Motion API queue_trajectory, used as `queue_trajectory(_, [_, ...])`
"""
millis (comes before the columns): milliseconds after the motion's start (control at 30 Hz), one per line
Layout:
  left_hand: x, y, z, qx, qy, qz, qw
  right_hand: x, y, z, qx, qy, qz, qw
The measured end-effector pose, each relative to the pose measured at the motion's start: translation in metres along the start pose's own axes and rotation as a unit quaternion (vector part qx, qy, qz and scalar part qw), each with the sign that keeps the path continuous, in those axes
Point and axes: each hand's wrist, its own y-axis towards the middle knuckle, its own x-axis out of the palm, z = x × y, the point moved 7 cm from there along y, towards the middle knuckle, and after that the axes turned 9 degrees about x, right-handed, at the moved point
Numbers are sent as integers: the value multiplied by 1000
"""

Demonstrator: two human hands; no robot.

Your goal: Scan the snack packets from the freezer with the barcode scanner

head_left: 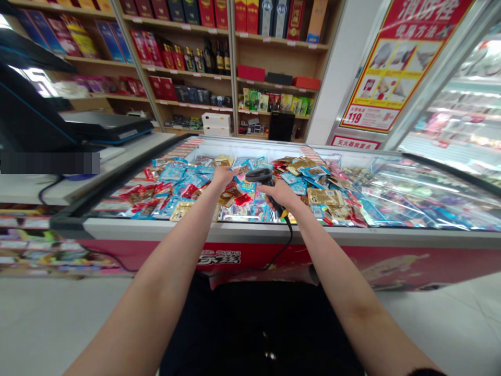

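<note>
We log a single head-camera frame, taken in a shop. The right hand [281, 194] is clamped around the grip of a black handheld barcode scanner [259, 176], with the scanner's head angled toward the left hand and raised above the goods. A black scanner cable [291, 236] runs from the butt of the grip over the front edge of the chest freezer [274, 230] and hangs in a loose curve across its red front panel.

The left hand [224, 178] is open, its fingers apart, and is held out over the freezer just beside the scanner head. We cannot tell whether it touches anything below. The two hands are near each other but not touching.

Beneath both hands lies a heaped layer of foil snack packets [176, 183] in blue, red and gold, inside the freezer. A glass lid [430, 201] with strong reflections spans the freezer's right end.

To the left, a white counter [50, 190] carries a black cash-register terminal [105, 125]. Behind the freezer, wooden shelves [274, 83] hold boxed liquor and dark bottles. A red-and-yellow poster [399, 68] hangs at the right, above a lit display case [457, 115].
</note>
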Motion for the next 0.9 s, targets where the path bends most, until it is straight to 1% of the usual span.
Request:
queue_trajectory(100, [1, -2, -3, -36, -73, 8, 997, -1, 0, -1, 1, 2, -2, 1000])
queue_trajectory(267, [5, -2, -1, -38, -92, 11, 995, -5, 0, 1, 1, 12, 4, 1000])
queue_trajectory(333, [9, -4, 3, -43, -100, 8, 994, -9, 1, 4, -1, 15, 12, 1000])
queue_trajectory(433, [21, -8, 12, -70, -134, -3, 989, -21, 2, 11, 0, 26, 33, 999])
queue_trajectory(533, [39, -10, 25, -91, -162, -28, 982, -40, 0, 17, 7, 58, 65, 996])
queue_trajectory(667, [69, -8, 47, -88, -182, -50, 978, -76, -6, 23, 22, 107, 118, 987])
queue_trajectory(767, [95, -4, 71, -61, -205, -64, 975, -107, -14, 25, 18, 132, 165, 977])
queue_trajectory(833, [116, -2, 92, -30, -232, -85, 969, -126, -18, 27, 27, 142, 189, 971])
queue_trajectory(900, [138, 0, 115, 1, -257, -110, 960, -140, -23, 27, 18, 166, 202, 965])
